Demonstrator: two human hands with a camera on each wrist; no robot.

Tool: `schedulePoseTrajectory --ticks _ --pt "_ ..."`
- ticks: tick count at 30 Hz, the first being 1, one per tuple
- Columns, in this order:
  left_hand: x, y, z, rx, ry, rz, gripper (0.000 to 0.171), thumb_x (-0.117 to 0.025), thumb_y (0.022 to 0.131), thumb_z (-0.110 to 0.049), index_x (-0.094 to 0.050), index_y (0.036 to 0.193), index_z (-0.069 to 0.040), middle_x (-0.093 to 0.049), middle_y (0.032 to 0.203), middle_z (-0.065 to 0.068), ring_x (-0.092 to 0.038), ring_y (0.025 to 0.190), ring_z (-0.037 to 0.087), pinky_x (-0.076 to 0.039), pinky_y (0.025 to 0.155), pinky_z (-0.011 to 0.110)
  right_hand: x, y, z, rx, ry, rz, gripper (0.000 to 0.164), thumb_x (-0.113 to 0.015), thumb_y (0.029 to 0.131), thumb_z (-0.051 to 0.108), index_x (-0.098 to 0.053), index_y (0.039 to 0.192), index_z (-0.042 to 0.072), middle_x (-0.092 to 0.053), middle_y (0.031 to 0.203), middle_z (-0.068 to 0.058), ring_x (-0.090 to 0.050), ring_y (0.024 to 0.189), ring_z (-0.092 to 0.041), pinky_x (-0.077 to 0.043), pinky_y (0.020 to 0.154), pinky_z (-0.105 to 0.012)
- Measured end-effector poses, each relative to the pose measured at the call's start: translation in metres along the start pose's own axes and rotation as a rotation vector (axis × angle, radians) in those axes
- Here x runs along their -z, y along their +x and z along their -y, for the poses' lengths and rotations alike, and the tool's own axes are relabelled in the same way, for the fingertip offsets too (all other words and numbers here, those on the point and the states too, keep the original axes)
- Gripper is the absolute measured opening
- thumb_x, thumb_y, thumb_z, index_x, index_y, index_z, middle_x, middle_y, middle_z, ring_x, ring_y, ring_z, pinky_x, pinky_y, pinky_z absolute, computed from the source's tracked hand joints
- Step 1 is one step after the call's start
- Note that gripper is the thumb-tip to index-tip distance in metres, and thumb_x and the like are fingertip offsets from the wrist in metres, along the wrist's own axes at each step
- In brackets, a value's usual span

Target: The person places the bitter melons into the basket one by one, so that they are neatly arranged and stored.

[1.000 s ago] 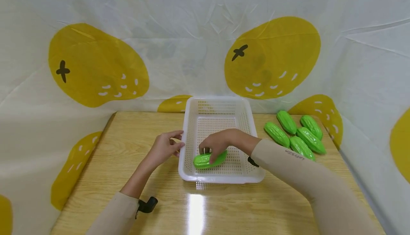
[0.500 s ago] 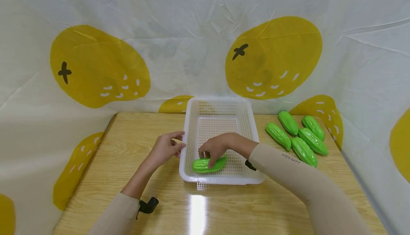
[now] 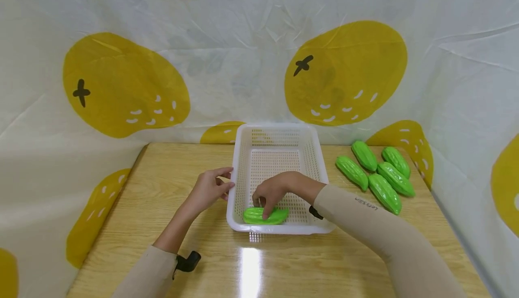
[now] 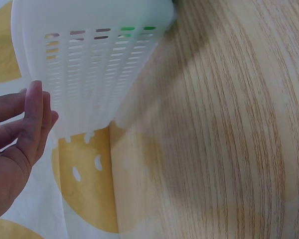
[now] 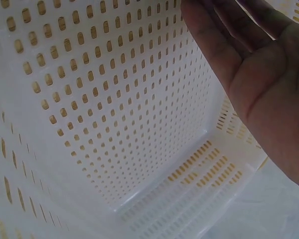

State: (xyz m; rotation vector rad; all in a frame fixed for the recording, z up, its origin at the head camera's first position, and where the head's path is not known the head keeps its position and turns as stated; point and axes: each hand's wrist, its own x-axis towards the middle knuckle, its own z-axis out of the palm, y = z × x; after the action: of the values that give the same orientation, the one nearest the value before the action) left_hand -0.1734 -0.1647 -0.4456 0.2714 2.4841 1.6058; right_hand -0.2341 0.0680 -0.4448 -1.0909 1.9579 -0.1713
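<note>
In the head view, a white perforated plastic basket (image 3: 279, 229) stands on the table. A green bitter melon (image 3: 252, 216) lies crosswise in it, along the near wall. My right hand (image 3: 277, 188) reaches down into the basket and holds that melon between thumb and fingers. The right wrist view has the palm (image 5: 269, 74) above the basket floor, with the fingertips and melon out of frame. At the basket's left rim, my left hand (image 3: 207, 191) touches the edge with its fingertips. Those fingers (image 4: 34, 112) look fairly straight beside the wall in the left wrist view.
Several more bitter melons (image 3: 384, 193) lie grouped on the right of the wooden table (image 3: 162, 176). A white cloth (image 3: 239, 77) printed with yellow fruit hangs behind and at both sides. Each wrist carries a small black camera (image 3: 188, 261).
My right hand has moved the bitter melon toward me, to the basket's near wall, and the melon now lies straighter across. The left hand stays at the rim.
</note>
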Motion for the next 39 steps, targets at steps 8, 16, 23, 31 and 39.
schedulePoseTrajectory --ticks 8,16,23,31,39 --pt "0.0 0.0004 0.0015 0.016 0.013 -0.004 0.051 -0.073 0.094 -0.001 -0.058 0.143 0.004 -0.066 0.121 0.024 -0.07 0.071 0.017 -0.067 0.064 0.044 -0.0007 0.0005 -0.0006 0.003 0.018 0.007 0.033 -0.08 0.091 0.035 -0.069 0.115 0.015 -0.067 0.099 0.008 -0.06 0.091 -0.005 -0.053 0.082 -0.021" --pt "0.0004 0.0006 -0.0016 0.026 0.01 -0.003 0.051 -0.072 0.094 -0.001 -0.058 0.143 0.003 -0.065 0.122 0.023 -0.07 0.069 0.016 -0.066 0.066 0.05 0.0011 -0.0016 -0.0027 -0.009 0.036 0.026 0.042 -0.079 0.092 0.036 -0.066 0.125 0.013 -0.069 0.109 0.005 -0.062 0.1 -0.006 -0.054 0.089 -0.022" --pt "0.0004 0.0016 -0.0002 0.024 0.017 -0.003 0.051 -0.073 0.094 0.0 -0.058 0.143 0.004 -0.066 0.121 0.024 -0.069 0.067 0.015 -0.066 0.061 0.038 0.0024 -0.0061 -0.0013 -0.028 0.047 0.029 0.045 -0.079 0.093 0.037 -0.065 0.128 0.013 -0.07 0.117 0.0 -0.063 0.108 -0.009 -0.054 0.096 -0.025" --pt "0.0004 0.0013 -0.0007 0.021 0.022 -0.002 0.051 -0.073 0.094 -0.001 -0.058 0.143 0.003 -0.066 0.122 0.023 -0.07 0.068 0.016 -0.067 0.062 0.04 0.0007 -0.0038 -0.0026 -0.04 0.05 0.016 0.052 -0.08 0.091 0.038 -0.061 0.133 0.014 -0.069 0.121 0.0 -0.063 0.112 -0.01 -0.054 0.099 -0.027" --pt "0.0005 0.0006 -0.0008 0.012 0.018 0.004 0.051 -0.072 0.094 0.0 -0.058 0.143 0.004 -0.065 0.122 0.024 -0.069 0.068 0.016 -0.067 0.063 0.041 -0.0002 -0.004 -0.0022 -0.035 0.055 0.017 0.044 -0.081 0.091 0.035 -0.063 0.126 0.014 -0.068 0.113 0.002 -0.062 0.103 -0.008 -0.054 0.091 -0.025"
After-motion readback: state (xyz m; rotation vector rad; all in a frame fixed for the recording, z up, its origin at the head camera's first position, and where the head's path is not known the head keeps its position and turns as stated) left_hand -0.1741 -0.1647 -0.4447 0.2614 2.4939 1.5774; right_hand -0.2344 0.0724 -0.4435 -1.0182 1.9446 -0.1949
